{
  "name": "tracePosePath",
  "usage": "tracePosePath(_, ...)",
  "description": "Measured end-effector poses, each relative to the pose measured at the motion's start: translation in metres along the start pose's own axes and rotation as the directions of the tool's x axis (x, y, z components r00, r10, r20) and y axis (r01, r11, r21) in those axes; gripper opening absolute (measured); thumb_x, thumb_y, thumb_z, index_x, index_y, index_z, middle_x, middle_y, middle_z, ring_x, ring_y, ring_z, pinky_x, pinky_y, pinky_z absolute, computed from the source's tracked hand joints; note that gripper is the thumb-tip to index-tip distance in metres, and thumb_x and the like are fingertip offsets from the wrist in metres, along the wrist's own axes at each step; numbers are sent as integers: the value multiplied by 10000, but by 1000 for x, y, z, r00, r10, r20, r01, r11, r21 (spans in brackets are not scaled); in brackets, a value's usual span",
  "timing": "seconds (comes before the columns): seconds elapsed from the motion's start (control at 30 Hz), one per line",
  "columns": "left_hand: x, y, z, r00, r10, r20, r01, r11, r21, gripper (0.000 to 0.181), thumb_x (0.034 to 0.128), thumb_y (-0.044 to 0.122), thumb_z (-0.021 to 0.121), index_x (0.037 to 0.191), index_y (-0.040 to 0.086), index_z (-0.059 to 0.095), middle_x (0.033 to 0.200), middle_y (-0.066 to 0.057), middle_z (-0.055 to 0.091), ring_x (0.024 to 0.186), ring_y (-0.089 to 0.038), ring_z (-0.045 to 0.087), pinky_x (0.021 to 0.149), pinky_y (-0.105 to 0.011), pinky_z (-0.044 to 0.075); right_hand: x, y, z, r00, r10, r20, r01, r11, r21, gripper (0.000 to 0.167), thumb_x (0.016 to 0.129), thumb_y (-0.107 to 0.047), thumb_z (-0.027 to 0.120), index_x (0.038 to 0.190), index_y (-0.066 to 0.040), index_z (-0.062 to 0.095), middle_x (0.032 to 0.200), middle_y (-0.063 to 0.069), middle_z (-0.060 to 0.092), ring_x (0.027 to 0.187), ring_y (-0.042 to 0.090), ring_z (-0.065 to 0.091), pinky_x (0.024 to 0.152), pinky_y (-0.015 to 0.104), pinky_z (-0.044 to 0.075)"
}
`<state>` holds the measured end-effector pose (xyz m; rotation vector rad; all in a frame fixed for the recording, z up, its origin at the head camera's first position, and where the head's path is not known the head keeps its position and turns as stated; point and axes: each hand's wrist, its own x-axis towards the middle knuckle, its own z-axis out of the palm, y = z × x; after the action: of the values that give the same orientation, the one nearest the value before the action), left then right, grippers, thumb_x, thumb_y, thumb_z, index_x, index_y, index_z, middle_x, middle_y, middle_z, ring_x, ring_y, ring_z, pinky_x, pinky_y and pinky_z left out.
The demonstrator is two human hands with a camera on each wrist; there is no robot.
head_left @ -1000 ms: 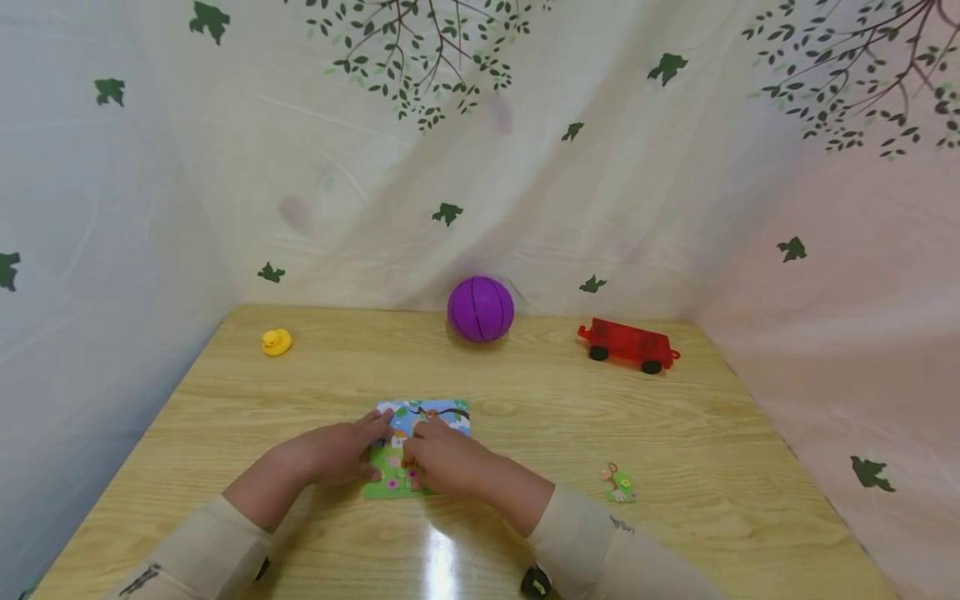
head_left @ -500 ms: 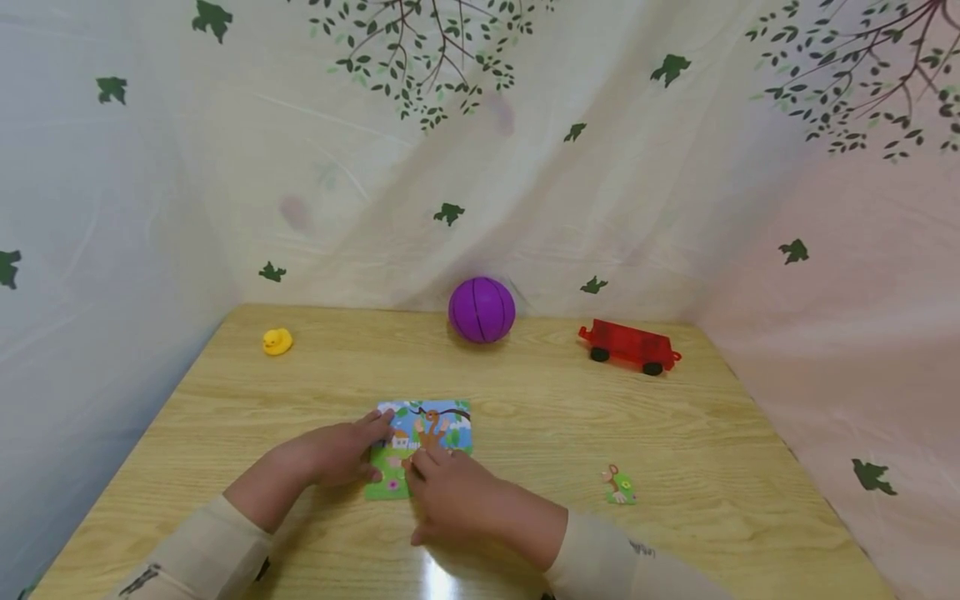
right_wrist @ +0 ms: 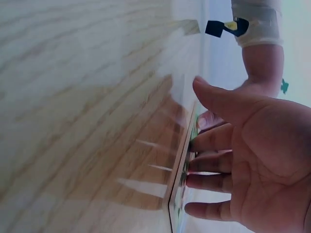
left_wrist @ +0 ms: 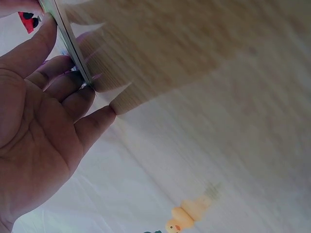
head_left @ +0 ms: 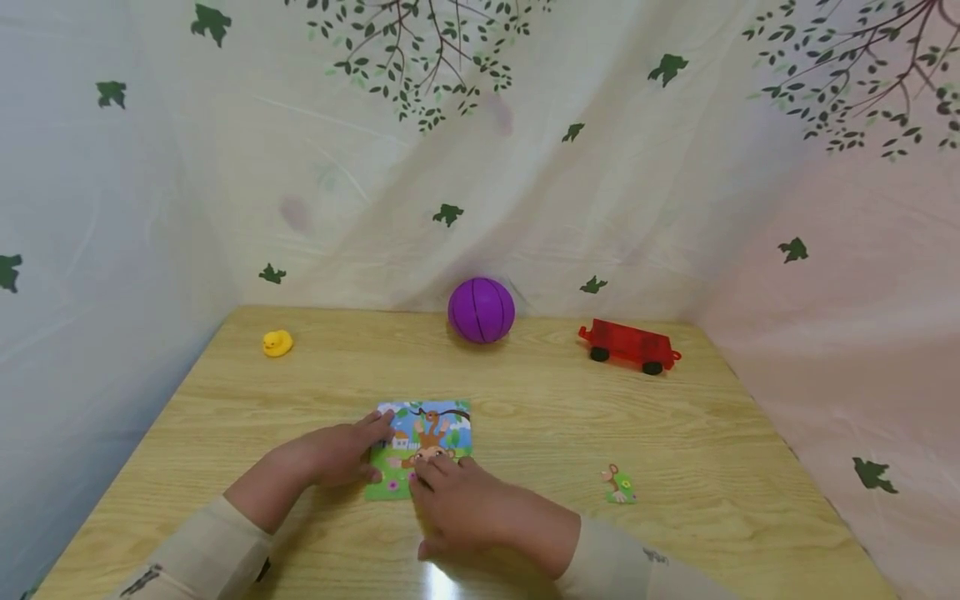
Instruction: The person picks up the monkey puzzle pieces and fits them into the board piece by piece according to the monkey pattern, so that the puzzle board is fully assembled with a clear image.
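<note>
A square picture puzzle (head_left: pixel 431 429), showing a monkey hanging from a branch, lies flat on the wooden table. My left hand (head_left: pixel 341 452) rests along its left edge, with fingertips on the upper left and the thumb lower down. In the left wrist view those fingers (left_wrist: pixel 77 102) reach to the board's side. My right hand (head_left: pixel 468 504) lays its fingertips on the puzzle's lower right part, hiding it; its thumb stands apart near the table. In the right wrist view the right fingers (right_wrist: pixel 209 182) are nearly straight against the board. A loose puzzle piece (head_left: pixel 618 484) lies farther right.
Along the back of the table (head_left: pixel 360 358) stand a yellow rubber duck (head_left: pixel 277 342), a purple ball (head_left: pixel 482 310) and a red toy wagon (head_left: pixel 628 344). A pale cloth with leaf prints (head_left: pixel 375 208) encloses the back and sides.
My right hand has slid down and to the right over the puzzle, its fingers spreading and uncovering the monkey's body and face. My left hand has stayed in place.
</note>
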<state>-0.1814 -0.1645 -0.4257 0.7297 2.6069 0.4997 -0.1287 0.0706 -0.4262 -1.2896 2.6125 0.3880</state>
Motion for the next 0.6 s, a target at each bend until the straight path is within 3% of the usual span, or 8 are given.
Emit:
tracePosePath(0.37,2,0,1,1000,-7,-2,7,1000,-4,638,892,287,710,1439,79,459,1599,-216,230,1381,-454,377,1096,-603,363,-13,21,2,992,-76,-99,87,990,107,618,915,-600,560,1382,-195,537,1527,23,422,1409,231,392,1083,418,448)
tracePosePath(0.6,3,0,2,999,-30,15,30,1000,-3,638,900,286,702,1450,88,445,1606,-209,212,1395,-453,357,1110,-608,341,-35,48,12,992,-3,-123,32,970,240,619,949,-514,570,1474,-214,438,1522,15,417,1415,226,365,1126,442,398)
